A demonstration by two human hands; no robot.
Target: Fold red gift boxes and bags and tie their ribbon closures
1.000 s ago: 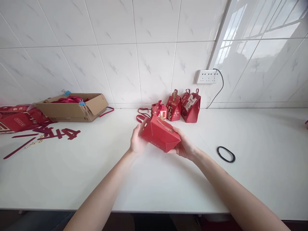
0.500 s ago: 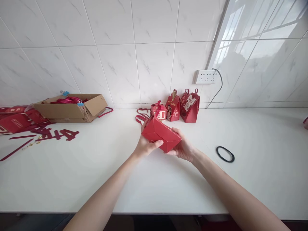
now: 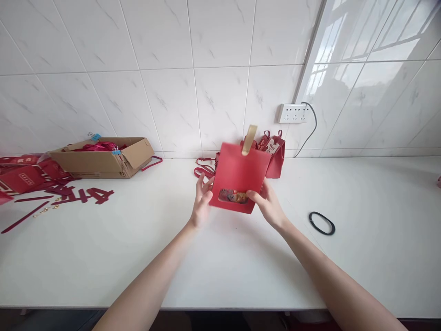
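Observation:
A red paper gift box [image 3: 239,174] with a small window near its bottom and a tan tab at its top is held upright above the white counter [image 3: 220,257]. My right hand [image 3: 267,204] grips its lower right corner, thumb on the front face. At the lower left edge my left hand [image 3: 201,202] has its fingers spread and barely touches the box. Behind it, against the tiled wall, stand other finished red gift boxes [image 3: 275,151], partly hidden.
A cardboard carton [image 3: 103,158] with red ribbons sits at the back left. Flat red box blanks [image 3: 20,177] and red cut-out strips [image 3: 81,195] lie beside it. A black elastic ring [image 3: 322,223] lies to the right. A wall socket [image 3: 292,112] with a cable is behind.
The box has been turned from lying tilted, bottom toward me, to standing upright with its window facing me. My left hand has loosened from a grip to spread fingers.

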